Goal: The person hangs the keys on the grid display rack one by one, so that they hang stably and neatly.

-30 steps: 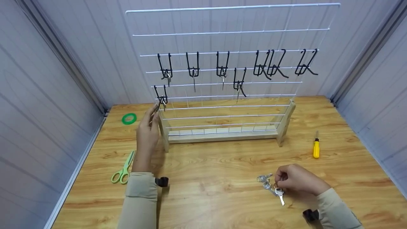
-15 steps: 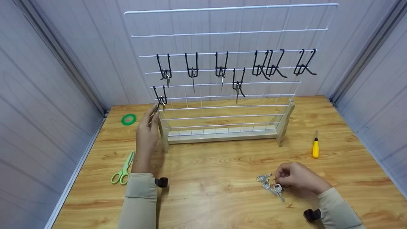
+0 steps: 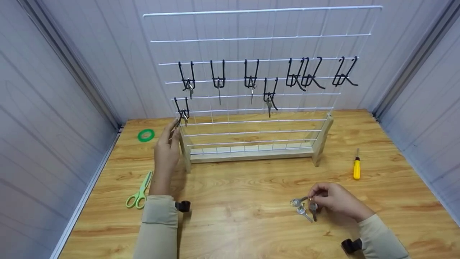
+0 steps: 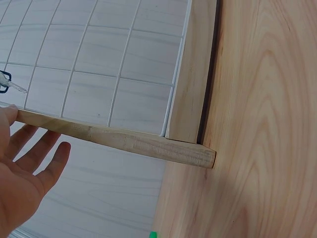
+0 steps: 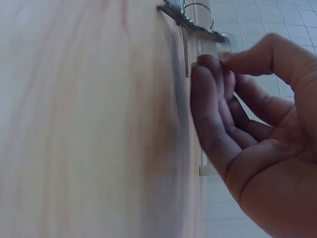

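A white wire grid rack stands on a wooden base; several of its black hooks carry hanging keys. My left hand is held flat and upright, its straight fingers touching the rack's left wooden post. A hung key shows just beyond them. Near the table's front right, my right hand pinches one silver key between thumb and fingertips. Two more loose keys lie beside it on the table.
A green tape roll lies at the back left and green scissors lie left of my left forearm. A yellow screwdriver lies right of the rack. Grey walls close in both sides of the wooden table.
My right hand has drawn the pinched key a little up and left toward the other keys and tipped it on edge. My left hand has stayed against the post.
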`<act>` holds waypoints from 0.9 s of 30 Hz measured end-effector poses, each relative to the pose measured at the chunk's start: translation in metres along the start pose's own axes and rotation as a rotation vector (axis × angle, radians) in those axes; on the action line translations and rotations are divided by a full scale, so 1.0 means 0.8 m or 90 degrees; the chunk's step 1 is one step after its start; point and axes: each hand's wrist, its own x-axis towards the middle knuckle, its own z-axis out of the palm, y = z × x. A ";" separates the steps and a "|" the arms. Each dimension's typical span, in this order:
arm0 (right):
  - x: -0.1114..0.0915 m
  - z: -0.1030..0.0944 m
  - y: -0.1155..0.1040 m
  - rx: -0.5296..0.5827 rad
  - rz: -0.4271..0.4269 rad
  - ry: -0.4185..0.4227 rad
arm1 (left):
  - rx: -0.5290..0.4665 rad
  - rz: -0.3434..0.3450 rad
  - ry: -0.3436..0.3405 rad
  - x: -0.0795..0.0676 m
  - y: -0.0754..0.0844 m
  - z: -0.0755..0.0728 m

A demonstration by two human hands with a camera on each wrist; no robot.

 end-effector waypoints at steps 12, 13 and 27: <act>-0.014 -0.001 -0.031 0.088 -0.039 0.064 | 0.004 0.000 0.002 0.000 -0.002 0.001; -0.015 -0.001 -0.035 0.094 -0.042 0.070 | 0.003 0.000 0.003 0.000 -0.002 0.001; -0.031 0.002 -0.088 0.188 -0.065 0.128 | 0.000 -0.002 -0.002 0.000 -0.002 0.001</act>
